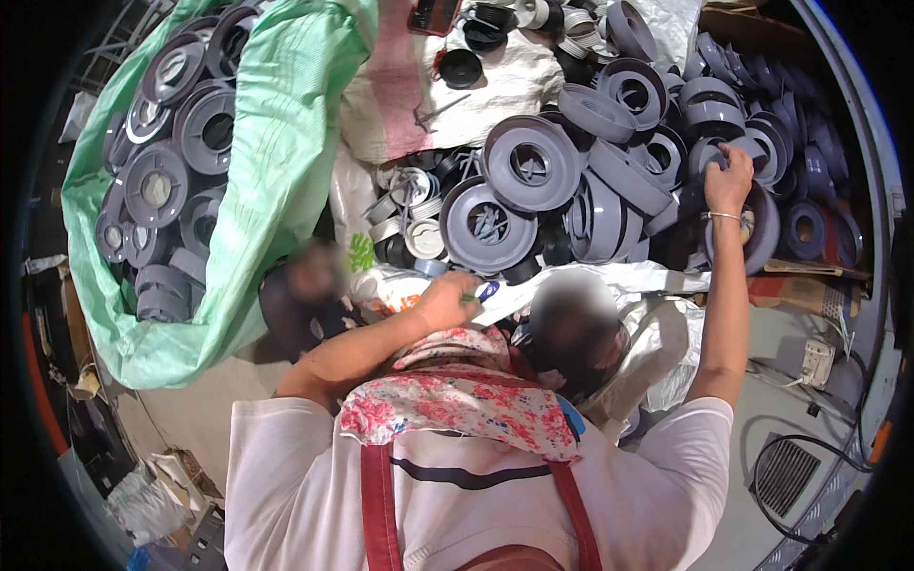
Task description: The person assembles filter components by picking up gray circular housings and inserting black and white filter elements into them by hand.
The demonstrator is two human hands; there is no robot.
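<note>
In front of my body, my left hand [449,301] is closed around a small tool [472,298] with green and dark blue parts; its tip is too small to make out. My right arm stretches far to the right, where my right hand [731,179] has its fingers curled on a grey plastic ring [706,154] in the heap. Nearer the middle of the heap lie a large grey flanged ring [531,163] and another like it [487,225], with thin plastic scraps in its centre.
A green woven sack [295,124] full of grey rings stands at the left. White and black smaller rings [425,238] lie around the heap's near left side. A phone [435,16] rests on white sacking at the back. A cable [762,466] loops at the lower right.
</note>
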